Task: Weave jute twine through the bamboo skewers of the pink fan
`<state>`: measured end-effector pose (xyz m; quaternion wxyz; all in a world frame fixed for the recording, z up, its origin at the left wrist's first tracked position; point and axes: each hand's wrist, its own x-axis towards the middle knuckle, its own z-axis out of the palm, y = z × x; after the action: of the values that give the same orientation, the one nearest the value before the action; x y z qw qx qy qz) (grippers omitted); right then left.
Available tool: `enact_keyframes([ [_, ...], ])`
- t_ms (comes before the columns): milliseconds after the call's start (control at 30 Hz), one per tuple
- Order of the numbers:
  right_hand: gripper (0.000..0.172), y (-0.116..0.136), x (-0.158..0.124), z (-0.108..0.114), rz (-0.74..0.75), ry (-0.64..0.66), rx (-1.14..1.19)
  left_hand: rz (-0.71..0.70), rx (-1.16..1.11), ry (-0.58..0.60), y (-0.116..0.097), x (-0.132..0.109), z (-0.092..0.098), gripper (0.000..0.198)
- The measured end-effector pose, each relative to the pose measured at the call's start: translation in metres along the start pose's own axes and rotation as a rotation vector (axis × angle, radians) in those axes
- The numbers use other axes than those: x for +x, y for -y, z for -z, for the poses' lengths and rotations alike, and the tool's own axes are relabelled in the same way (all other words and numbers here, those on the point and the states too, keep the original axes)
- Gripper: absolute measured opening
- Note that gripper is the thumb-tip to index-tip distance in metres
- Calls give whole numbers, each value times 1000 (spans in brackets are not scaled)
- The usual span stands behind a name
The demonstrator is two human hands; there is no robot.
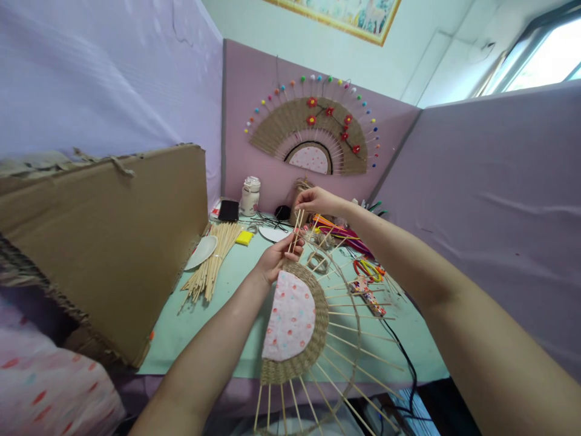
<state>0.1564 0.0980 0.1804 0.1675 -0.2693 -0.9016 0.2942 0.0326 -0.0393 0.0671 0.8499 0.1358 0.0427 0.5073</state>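
A half-made fan (295,321) lies in front of me: a pink flowered half-disc with a band of woven twine around it and thin wooden sticks fanning outward. My left hand (278,257) grips the fan at its top edge, fingers closed around the sticks there. My right hand (315,200) is raised just above, fingers pinched on a strand of twine beside the upper stick ends. A roll of twine (318,261) lies on the green table (213,315) just right of the left hand.
A large cardboard sheet (100,242) leans at the left. A bundle of sticks (213,260), a white plate (202,251), a white jar (250,196), scissors (368,269) and coloured pipe cleaners (345,233) lie on the table. A finished fan (313,136) hangs on the pink partition.
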Motion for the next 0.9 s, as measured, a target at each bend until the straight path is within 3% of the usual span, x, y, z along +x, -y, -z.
enact_keyframes([
  [233, 28, 21, 9, 3, 77, 73, -205, 0, 64, -78, -2, 2, 2, 19],
  [433, 18, 51, -7, -17, 174, 229, -392, -19, 137, -118, 1, 7, 10, 14],
  [600, 12, 64, -23, -31, 182, 347, -406, -127, 237, -155, 3, 11, 19, 14],
  [900, 15, 50, -31, -25, 207, 238, -365, -147, 341, -236, 1, 14, 17, 27],
])
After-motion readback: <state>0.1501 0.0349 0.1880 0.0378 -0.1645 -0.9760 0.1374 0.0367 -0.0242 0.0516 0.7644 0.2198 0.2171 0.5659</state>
